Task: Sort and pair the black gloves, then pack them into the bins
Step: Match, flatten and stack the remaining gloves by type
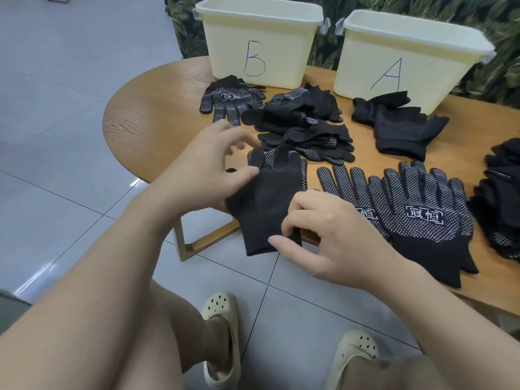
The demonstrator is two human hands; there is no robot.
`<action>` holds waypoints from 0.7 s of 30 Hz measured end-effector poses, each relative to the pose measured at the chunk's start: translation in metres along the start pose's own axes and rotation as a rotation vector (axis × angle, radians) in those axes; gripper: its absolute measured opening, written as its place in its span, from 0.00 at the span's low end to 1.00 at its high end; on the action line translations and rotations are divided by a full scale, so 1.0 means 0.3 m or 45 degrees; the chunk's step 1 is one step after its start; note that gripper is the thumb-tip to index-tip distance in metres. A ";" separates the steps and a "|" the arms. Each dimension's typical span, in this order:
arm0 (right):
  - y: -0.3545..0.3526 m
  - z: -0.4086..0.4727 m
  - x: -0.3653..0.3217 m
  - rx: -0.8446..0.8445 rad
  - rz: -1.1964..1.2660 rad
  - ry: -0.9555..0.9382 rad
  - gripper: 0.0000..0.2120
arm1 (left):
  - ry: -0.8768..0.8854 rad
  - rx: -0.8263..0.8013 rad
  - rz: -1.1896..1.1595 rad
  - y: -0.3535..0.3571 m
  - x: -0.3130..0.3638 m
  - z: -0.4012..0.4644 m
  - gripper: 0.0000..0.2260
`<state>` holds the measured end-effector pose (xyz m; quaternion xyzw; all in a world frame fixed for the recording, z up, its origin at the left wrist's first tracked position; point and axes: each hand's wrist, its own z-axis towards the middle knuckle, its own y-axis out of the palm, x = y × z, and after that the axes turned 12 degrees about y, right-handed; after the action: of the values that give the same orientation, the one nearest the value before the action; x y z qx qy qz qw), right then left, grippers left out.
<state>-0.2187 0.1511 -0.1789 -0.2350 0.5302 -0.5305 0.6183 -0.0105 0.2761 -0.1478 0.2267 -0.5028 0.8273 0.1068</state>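
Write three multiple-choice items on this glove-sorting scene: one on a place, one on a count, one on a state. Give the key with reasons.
1. Where does bin B stand relative to bin A?
a) To its left
b) To its right
c) Stacked on it

2. How many bins stand on the table?
a) One
b) Two
c) Four

3. What is the right hand doing?
a) Resting flat on the table
b) Reaching into bin A
c) Pinching the cuff of the plain-side-up glove

Key: 1 a, the B bin is on the left in the head view. 2 b, only the lettered pair shows. 3 c, thumb and fingers close on the cuff while the left hand rests on the glove's other edge.
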 end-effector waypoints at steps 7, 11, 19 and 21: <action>0.018 0.023 0.025 0.122 -0.063 0.202 0.15 | 0.224 -0.315 0.024 0.061 -0.021 0.032 0.11; 0.006 0.049 0.027 0.151 -0.181 0.244 0.10 | 0.114 -0.232 0.107 0.028 -0.052 0.006 0.08; -0.021 0.165 0.042 0.046 -0.342 0.417 0.06 | -0.081 -0.105 0.090 -0.028 -0.075 -0.063 0.05; -0.029 0.189 0.049 0.030 -0.350 0.452 0.05 | -0.118 -0.073 0.032 -0.042 -0.078 -0.074 0.04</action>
<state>-0.1727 0.1197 -0.1590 -0.2008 0.5876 -0.6488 0.4400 0.0090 0.3026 -0.1578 0.2554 -0.5334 0.8025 0.0794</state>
